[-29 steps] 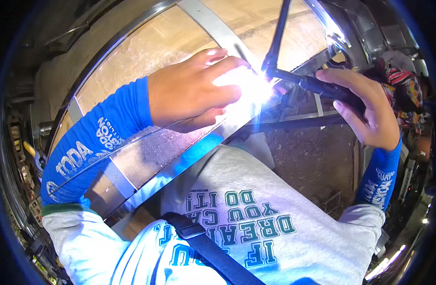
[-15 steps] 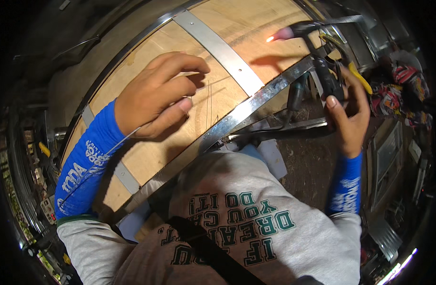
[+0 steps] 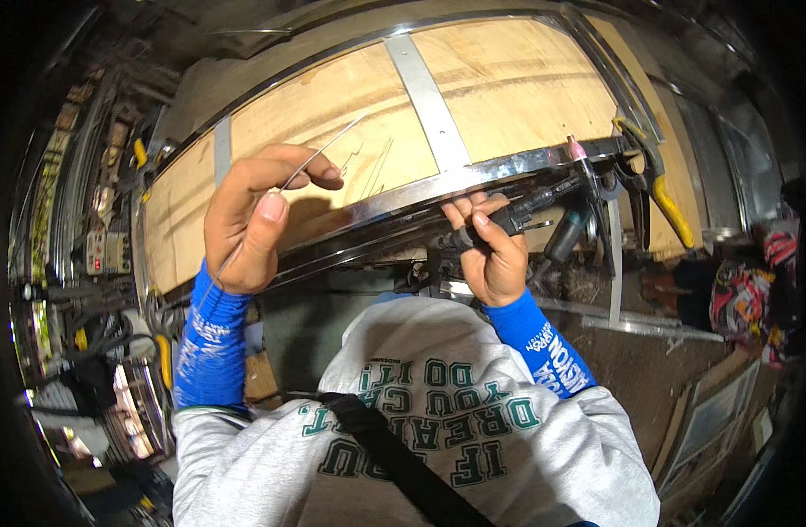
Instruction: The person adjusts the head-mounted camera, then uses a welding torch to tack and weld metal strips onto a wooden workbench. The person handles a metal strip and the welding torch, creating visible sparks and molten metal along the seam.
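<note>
A thin metal filler rod (image 3: 339, 137) is pinched between the thumb and fingers of my left hand (image 3: 245, 220), its tip slanting up over a plywood panel (image 3: 521, 75). My right hand (image 3: 495, 255) is closed around the black handle of a welding torch (image 3: 543, 200), just on the near side of the panel's edge. The torch's pink nozzle points up beside the right part of the shiny metal frame (image 3: 381, 204) around the panel. A flat grey metal strip (image 3: 429, 105) crosses the plywood between my hands.
Clamped near the frame's right end is a yellow-handled clamp (image 3: 661, 206). A teal and black tool (image 3: 565, 237) hangs below the edge. At the left stands a small control box (image 3: 108, 252) with a red light. Colourful cloth (image 3: 741, 303) lies at the far right.
My right hand and the torch have come left and lower, and the bright tip glow is gone. The left hand has turned so its rod points up over the panel. The view has shifted.
</note>
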The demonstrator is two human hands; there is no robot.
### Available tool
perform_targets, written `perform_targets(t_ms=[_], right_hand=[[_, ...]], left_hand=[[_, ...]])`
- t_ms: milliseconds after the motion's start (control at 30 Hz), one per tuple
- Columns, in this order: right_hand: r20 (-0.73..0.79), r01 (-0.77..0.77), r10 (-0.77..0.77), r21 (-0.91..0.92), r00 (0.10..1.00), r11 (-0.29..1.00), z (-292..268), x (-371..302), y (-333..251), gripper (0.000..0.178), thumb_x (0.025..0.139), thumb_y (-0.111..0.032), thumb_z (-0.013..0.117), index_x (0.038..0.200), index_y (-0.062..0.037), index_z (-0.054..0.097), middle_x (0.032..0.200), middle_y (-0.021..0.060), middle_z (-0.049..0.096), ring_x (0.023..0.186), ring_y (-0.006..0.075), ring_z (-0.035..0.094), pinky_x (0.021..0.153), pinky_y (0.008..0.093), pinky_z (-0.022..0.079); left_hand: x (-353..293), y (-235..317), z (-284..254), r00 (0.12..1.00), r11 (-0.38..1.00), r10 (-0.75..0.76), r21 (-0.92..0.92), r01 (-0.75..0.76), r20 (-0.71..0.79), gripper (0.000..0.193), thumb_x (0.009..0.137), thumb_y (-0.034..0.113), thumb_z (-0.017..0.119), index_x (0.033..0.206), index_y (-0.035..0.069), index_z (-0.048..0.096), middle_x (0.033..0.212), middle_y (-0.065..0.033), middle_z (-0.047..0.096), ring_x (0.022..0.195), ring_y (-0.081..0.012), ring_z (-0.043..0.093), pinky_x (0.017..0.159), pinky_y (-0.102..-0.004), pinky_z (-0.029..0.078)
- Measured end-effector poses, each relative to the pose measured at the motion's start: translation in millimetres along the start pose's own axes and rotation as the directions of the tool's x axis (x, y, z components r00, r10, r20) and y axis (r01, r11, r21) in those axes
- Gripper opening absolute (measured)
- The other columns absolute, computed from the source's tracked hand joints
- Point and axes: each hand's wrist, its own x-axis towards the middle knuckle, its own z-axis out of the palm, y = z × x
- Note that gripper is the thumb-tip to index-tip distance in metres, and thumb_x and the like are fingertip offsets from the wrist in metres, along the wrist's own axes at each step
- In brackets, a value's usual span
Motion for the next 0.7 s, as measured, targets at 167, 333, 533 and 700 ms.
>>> perform_targets(t_ms=[167, 333, 533, 700], right_hand=[[0.098, -0.137, 0.116, 0.254, 0.988, 0.957, -5.3, -10.4, -5.1, 0.007, 0.093, 0.0, 0.058, 0.099, -0.001, 0.06, 0.152, 0.0286, 0.045, 0.151, 0.0461, 0.033, 0.128, 0.0609, 0.021], [0.126, -0.177, 0.15, 0.243, 0.981, 0.954, -4.7, -15.5, -12.2, 0.007, 0.094, 0.004, 0.055, 0.097, -0.0001, 0.06, 0.156, 0.03, 0.042, 0.15, 0.0476, 0.035, 0.129, 0.0578, 0.021], [0.139, -0.127, 0.113, 0.092, 0.984, 0.988, -12.0, -13.6, -7.3, 0.008, 0.093, 0.002, 0.057, 0.096, -0.0041, 0.06, 0.158, 0.0287, 0.041, 0.151, 0.0454, 0.036, 0.128, 0.0565, 0.024], [0.118, -0.131, 0.135, -0.041, 0.984, 0.991, -25.1, -35.7, -16.2, 0.009, 0.092, 0.003, 0.055, 0.101, 0.0011, 0.057, 0.143, 0.0365, 0.053, 0.134, 0.0491, 0.055, 0.118, 0.0607, 0.04]], left_hand=[[-74.8, 49.0, 37.0, 0.94, 0.996, -0.047, 0.055, 0.07, -0.337, 0.026, 0.108, 0.023, 0.045, 0.111, -0.002, 0.053, 0.111, -0.0275, 0.067, 0.098, -0.0319, 0.068, 0.093, -0.048, 0.055], [-125.7, 90.0, 57.8, 0.839, 0.976, -0.103, 0.11, 0.189, -0.534, 0.026, 0.108, 0.022, 0.044, 0.111, -0.002, 0.053, 0.114, -0.0277, 0.066, 0.098, -0.0324, 0.069, 0.093, -0.0473, 0.056], [-168.5, 125.5, 74.5, 0.762, 0.937, -0.039, 0.24, 0.252, -0.647, 0.024, 0.108, 0.02, 0.042, 0.11, -0.002, 0.052, 0.116, -0.0268, 0.063, 0.1, -0.0315, 0.066, 0.093, -0.0473, 0.056], [-191.0, 136.0, 95.4, 0.727, 0.922, -0.061, 0.241, 0.304, -0.684, 0.025, 0.108, 0.019, 0.042, 0.11, -0.003, 0.053, 0.12, -0.0262, 0.062, 0.101, -0.0311, 0.066, 0.093, -0.0472, 0.057]])
